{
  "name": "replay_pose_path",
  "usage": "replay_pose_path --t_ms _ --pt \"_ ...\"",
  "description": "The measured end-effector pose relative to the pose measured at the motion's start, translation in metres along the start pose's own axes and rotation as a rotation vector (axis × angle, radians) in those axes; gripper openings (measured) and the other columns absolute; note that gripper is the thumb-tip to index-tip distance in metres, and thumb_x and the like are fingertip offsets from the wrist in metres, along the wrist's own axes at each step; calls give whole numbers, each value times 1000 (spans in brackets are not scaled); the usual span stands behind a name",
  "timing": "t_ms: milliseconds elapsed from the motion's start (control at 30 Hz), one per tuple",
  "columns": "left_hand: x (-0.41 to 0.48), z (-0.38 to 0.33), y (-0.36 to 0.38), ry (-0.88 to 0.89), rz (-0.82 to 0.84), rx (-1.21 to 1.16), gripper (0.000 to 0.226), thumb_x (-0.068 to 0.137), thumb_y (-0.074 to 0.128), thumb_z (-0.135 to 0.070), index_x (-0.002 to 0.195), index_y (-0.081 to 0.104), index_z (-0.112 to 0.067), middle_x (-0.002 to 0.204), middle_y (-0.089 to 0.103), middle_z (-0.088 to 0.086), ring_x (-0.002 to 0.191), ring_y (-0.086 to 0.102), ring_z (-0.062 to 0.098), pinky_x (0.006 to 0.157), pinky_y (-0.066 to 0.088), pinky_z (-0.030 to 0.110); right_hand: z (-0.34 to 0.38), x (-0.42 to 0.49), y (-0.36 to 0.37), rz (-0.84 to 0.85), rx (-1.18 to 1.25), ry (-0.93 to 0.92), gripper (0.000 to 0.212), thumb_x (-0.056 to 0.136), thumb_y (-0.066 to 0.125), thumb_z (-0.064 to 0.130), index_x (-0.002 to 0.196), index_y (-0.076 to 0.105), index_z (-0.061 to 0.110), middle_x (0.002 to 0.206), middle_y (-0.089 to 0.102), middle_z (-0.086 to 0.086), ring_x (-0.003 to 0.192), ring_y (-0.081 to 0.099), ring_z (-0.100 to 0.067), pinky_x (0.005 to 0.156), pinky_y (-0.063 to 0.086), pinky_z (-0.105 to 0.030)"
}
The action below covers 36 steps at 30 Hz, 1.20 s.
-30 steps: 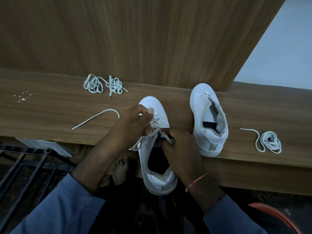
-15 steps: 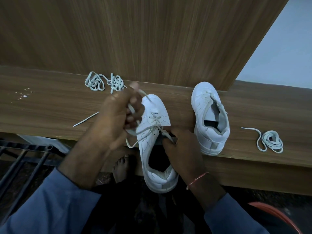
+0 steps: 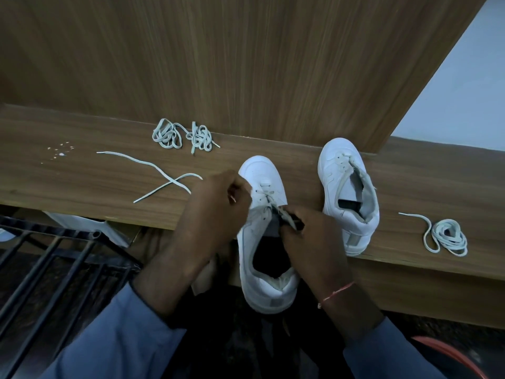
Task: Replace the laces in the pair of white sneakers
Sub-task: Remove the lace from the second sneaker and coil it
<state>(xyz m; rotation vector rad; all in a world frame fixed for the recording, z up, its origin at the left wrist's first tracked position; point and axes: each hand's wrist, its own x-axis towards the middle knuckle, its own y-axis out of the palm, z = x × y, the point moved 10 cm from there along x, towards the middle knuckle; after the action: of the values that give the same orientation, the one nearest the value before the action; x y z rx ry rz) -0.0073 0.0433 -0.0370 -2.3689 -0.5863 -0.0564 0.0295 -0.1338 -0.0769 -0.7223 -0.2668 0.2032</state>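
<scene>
Overhanging the bench's [image 3: 82, 187] front edge, one white sneaker [image 3: 269, 291] lay heel outward, half laced. The left hand [image 3: 218, 206] had its fingers curled tight on the lace [image 3: 172, 182]. The right hand [image 3: 308, 236] pinched another strand at the tongue. The second sneaker [image 3: 347, 192] stood just beside, nearer the back edge.

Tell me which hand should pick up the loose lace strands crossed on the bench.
Left, probably. The loose strands lie just left of the left hand, while the right hand pinches the threaded lace on the right of the near sneaker and would have to cross over.
</scene>
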Motion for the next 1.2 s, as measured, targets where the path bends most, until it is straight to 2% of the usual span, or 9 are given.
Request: replay_pose_path --t_ms 67,167,367,600,700,800,933,1100,1200 --pt "-21 -4 21 -37 226 14 12 76 67 -30 86 60 -29 75 62 -13 65 58 3 63 45 19 -3 -6 -9 8 -55 3 20 82 56 25 94 72 26 78 71 12 76 66 -7 72 54 -36" --pt "-55 -6 55 2 468 334 50 70 65 -47 113 48 -29 105 52 -10 93 57 11 80 49 34 -11 -14 -16 5 -53 19 19 85 60 21 98 73 27 80 71 13 76 65 -2 72 55 -34" --pt "-56 3 53 -29 92 236 26 85 55 -27 110 56 -30 94 62 -4 87 62 20 68 43 28 -8 -15 -11 23 -113 -21 22 89 55 29 105 70 25 87 72 9 80 65 -6 73 54 -34" --pt "-41 26 43 -69 4 -67 26 87 59 -14 103 72 -30 85 68 -8 80 63 6 67 46 15 -11 -7 -16 -17 -38 -3 10 87 57 22 88 67 20 70 66 6 67 63 -11 66 53 -40" --pt "-40 22 43 -44 3 -44 18 84 61 -10 93 73 -19 77 64 -3 74 61 10 62 43 17 -8 -9 -9 9 -8 -12 13 86 62 23 98 69 23 78 69 11 73 63 -3 69 53 -30" --pt "-40 8 39 67 -21 -9 33 81 63 -9 104 73 -31 71 50 -12 72 52 5 60 37 6 -5 -8 -9 -11 144 13 21 86 69 34 105 70 24 93 69 14 87 63 4 74 51 -16" --pt "-45 2 47 103 37 44 42 80 58 -12 110 67 -39 72 38 -12 70 48 8 56 30 7 14 9 3 62 128 -94 19 94 61 35 102 73 23 103 66 13 102 58 2 90 43 -16" --pt "-42 2 45 80 29 -41 30 76 55 -21 97 72 -32 68 41 -11 67 51 8 57 30 8 22 22 17 240 36 -151 19 95 60 20 101 76 14 111 63 2 109 50 -2 92 30 -4" --pt "-43 -3 41 102 14 -101 31 75 59 -16 95 74 -33 61 41 -14 63 50 -1 57 32 5 17 21 13 307 56 -144 18 94 62 17 105 76 16 116 62 7 111 52 0 98 34 -12"
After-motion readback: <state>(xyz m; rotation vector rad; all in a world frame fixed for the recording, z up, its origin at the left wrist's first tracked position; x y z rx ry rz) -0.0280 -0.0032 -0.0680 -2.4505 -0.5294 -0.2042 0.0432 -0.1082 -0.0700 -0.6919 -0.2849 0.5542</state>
